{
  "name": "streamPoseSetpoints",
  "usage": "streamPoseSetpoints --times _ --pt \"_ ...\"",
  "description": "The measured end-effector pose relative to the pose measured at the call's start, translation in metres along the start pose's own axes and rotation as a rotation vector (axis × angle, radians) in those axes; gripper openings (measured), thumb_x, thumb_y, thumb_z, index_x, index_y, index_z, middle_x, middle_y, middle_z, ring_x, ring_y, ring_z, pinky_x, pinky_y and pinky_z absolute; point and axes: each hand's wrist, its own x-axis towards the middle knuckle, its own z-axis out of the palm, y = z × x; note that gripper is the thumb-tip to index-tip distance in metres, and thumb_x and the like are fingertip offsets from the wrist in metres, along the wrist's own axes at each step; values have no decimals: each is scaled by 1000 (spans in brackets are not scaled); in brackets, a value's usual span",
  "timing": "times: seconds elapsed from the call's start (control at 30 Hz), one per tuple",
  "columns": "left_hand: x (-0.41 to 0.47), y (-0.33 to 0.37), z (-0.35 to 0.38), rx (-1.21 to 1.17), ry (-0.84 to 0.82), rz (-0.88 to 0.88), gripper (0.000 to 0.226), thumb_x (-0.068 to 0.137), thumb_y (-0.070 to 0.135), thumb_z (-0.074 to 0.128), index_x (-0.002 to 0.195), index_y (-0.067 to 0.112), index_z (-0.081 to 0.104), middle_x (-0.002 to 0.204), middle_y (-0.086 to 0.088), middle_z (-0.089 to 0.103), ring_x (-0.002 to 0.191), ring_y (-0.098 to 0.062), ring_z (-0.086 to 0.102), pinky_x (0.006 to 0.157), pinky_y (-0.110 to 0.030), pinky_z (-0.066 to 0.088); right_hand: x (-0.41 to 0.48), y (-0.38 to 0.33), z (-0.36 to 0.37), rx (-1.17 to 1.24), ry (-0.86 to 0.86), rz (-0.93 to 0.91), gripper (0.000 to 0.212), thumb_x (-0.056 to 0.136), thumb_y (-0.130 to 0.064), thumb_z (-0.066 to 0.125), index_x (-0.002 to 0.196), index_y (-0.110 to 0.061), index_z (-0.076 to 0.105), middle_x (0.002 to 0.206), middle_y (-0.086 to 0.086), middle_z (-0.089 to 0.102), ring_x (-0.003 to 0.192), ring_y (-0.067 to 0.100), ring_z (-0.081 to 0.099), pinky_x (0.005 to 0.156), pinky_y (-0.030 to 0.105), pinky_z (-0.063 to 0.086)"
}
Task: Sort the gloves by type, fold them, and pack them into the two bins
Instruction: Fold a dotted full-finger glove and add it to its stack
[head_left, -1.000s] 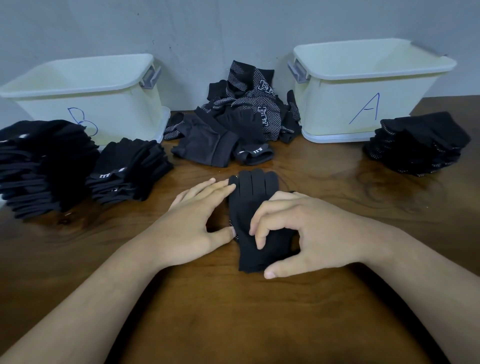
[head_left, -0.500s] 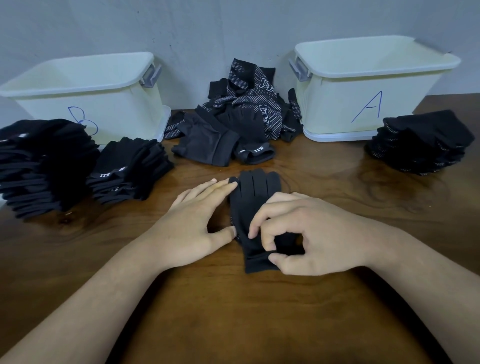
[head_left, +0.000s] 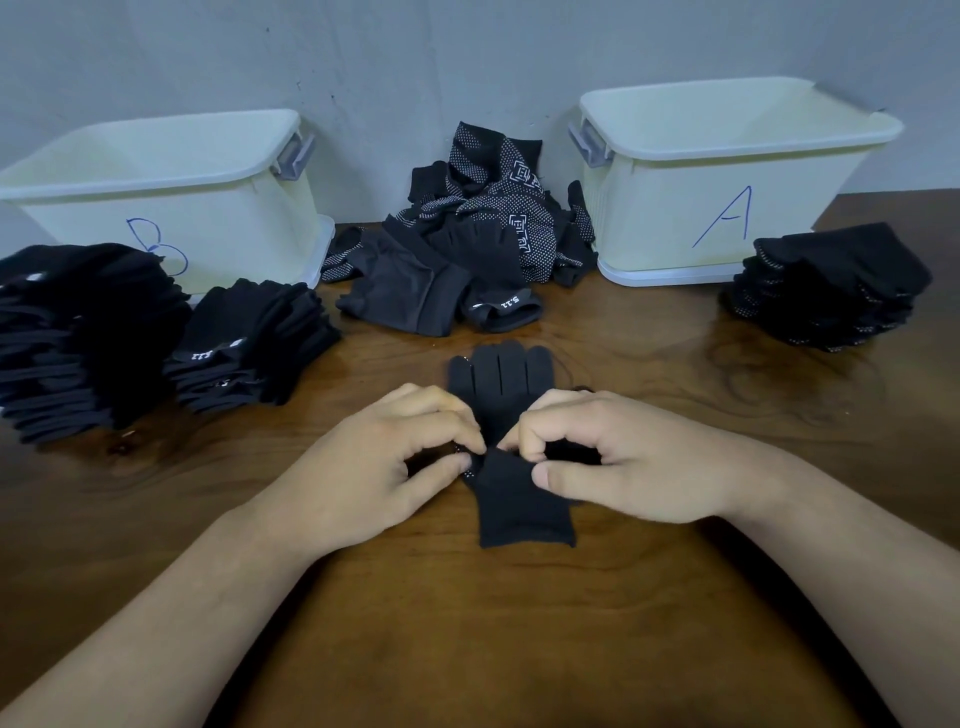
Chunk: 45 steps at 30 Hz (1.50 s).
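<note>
The left hand (head_left: 374, 457), flat beside the glove (head_left: 524, 512) a second earlier, had curled to pinch its dotted edge; the right hand (head_left: 613, 462) pinched the opposite edge; the glove lay on the bench (head_left: 519, 649), finger end toward the unsorted pile (head_left: 483, 244); the fold looked ready to begin.

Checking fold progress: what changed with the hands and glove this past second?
The left hand, flat beside the glove before, curled in and now pinches its middle. The right hand moved its thumb up from the cuff to pinch there too. Bins and pile unchanged.
</note>
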Motion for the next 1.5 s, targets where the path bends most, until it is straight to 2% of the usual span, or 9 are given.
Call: streamPoseSetpoints --times 0.2,0.33,0.47,0.73,0.87,0.97,1.07,1.37,1.5 --pt "-2 -2 -1 -167 1 -57 14 100 23 73 107 35 74 119 22 69 126 -14 62 106 -40 49 -1 -2 -6 140 10 60 28 111 -23 50 85 -17 44 78 12 42 68 27 37 63 47 34" --pt "-2 1 -5 -232 -29 -123 20 95 21 79 101 40 77 124 24 69 133 -12 57 110 -41 47 -2 2 -6 216 2 54 27 111 -29 50 86 -18 51 80 2 49 73 19 46 70 48 39" --pt "-2 4 -7 -287 -54 -174 16 96 23 76 98 39 81 127 25 69 138 -8 51 115 -39 40 3 3 -3 147 -33 33 29 114 -30 49 109 -29 78 124 -26 71 134 8 55 114 40 40" --pt "10 26 10 -202 193 -259 9 96 49 69 93 41 74 124 27 64 132 -4 50 108 -23 39 13 25 2 28 435 41 23 96 -18 77 114 -32 77 119 -15 73 112 12 69 98 41 54" --pt "17 37 20 -3 -105 -271 80 95 81 44 162 39 30 172 24 14 159 3 0 129 -27 12 16 31 7 -283 230 80 56 107 -50 53 160 -35 42 168 -19 33 157 1 22 130 33 21" --pt "20 37 28 223 -263 -249 102 92 91 20 168 31 -12 172 17 -24 153 2 -31 132 -37 -7 13 31 12 -458 24 177 73 108 -65 22 170 -35 -4 175 -23 -13 155 -8 -22 132 36 -8" --pt "20 37 27 272 -281 -249 104 91 91 14 166 27 -18 170 14 -30 151 1 -36 132 -38 -9 14 33 9 -501 1 243 75 107 -68 14 169 -34 -10 172 -24 -22 153 -9 -28 132 41 -10" --pt "21 39 25 264 -254 -249 99 93 88 19 168 31 -13 172 16 -24 154 1 -31 132 -38 -7 13 67 -17 -464 345 444 51 113 -50 30 163 -42 35 171 -22 27 161 5 16 130 48 13" --pt "18 39 20 83 -51 -137 72 101 73 40 162 36 33 169 22 22 158 4 -1 130 -30 8 14 67 -17 -408 481 300 37 111 -39 44 145 -36 60 151 -17 56 145 9 46 124 48 34"
